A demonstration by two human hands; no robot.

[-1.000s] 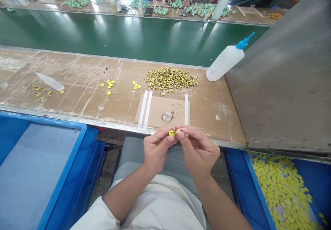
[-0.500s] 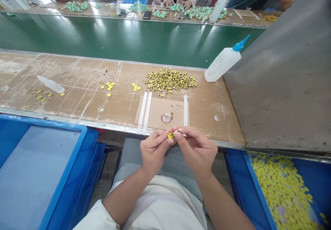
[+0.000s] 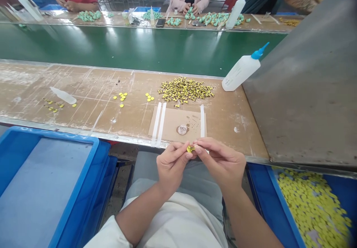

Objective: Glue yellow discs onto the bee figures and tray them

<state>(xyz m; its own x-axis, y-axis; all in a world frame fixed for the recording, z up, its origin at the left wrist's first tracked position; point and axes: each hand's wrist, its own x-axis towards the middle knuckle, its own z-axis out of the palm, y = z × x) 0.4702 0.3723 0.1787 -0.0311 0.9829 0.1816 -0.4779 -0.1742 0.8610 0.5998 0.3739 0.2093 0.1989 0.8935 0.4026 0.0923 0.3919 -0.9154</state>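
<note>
Above my lap, close to the bench's front edge, my left hand point(image 3: 172, 166) pinches a small yellow disc point(image 3: 190, 149) between thumb and fingers. Fingertips of my right hand point(image 3: 223, 162) meet it from the other side, pinched on a small piece at the disc that is mostly hidden. Just beyond my hands lies a cardboard sheet point(image 3: 170, 123) taped to the bench, with a small clear round dish point(image 3: 182, 129) on it and wet spots around. Behind the sheet is a heap of small yellow-and-black pieces point(image 3: 185, 91).
A white bottle with a blue nozzle point(image 3: 241, 73) leans by a metal panel point(image 3: 304, 92). Loose yellow discs point(image 3: 122, 96) and a clear dropper bottle point(image 3: 63, 95) lie left. Blue trays point(image 3: 93, 147) flank me; the right one holds yellow discs point(image 3: 312, 207). Co-workers sit beyond the green belt point(image 3: 111, 47).
The view has shifted slightly, so the bench appears lower and further right. My hands keep their pinch at the yellow disc. The co-worker opposite has lifted some green pieces.
</note>
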